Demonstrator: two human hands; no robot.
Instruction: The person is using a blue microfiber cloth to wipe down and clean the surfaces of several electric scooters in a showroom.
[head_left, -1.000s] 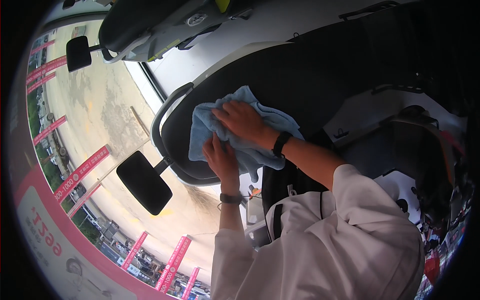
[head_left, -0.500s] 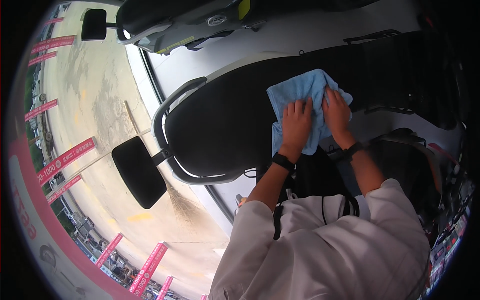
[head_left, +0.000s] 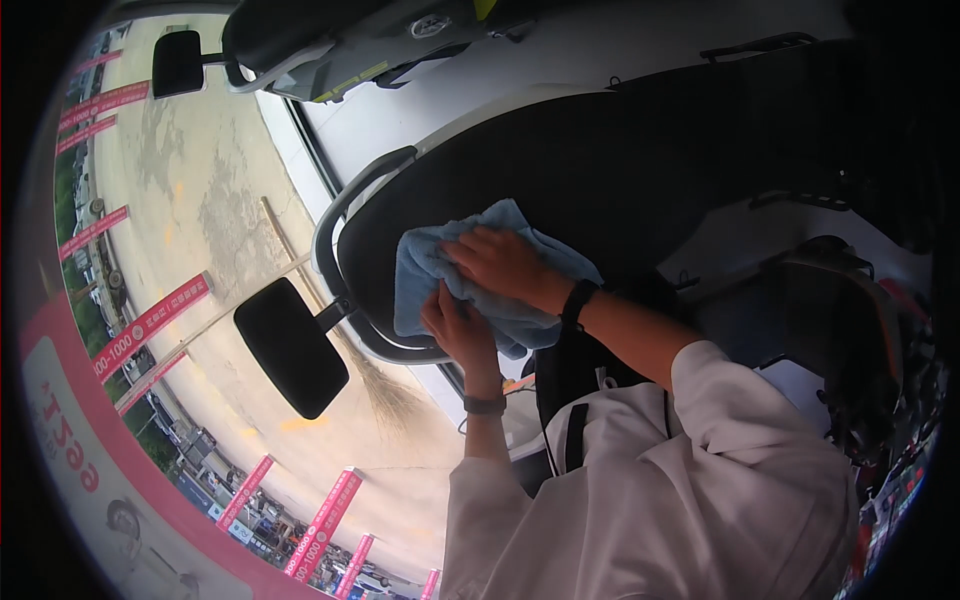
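Note:
A crumpled light-blue cloth (head_left: 425, 262) lies on the long black seat (head_left: 600, 165) of a scooter or motorbike, near the seat's rounded left end and front edge. My right hand (head_left: 505, 265) presses on the cloth from above, its fingers bent and pointing left, gripping the bunched fabric. Closer to me, my left hand (head_left: 462, 332) has its fingers curled at the cloth's near part. Both hands are close together, and the fabric hides the seat beneath them. Each wrist wears a dark band.
A grey rail (head_left: 330, 235) curves around the seat's left end, with a black rear-view mirror (head_left: 292, 348) beside it. Another vehicle (head_left: 400, 60) with a mirror (head_left: 178, 64) stands beyond. A straw broom (head_left: 375, 390) lies on the concrete at left. A dark vehicle (head_left: 830, 310) stands at right.
Both hands and the blue cloth have moved left and toward me along the seat. My right hand has come over the cloth, now above my left, and the cloth is more bunched.

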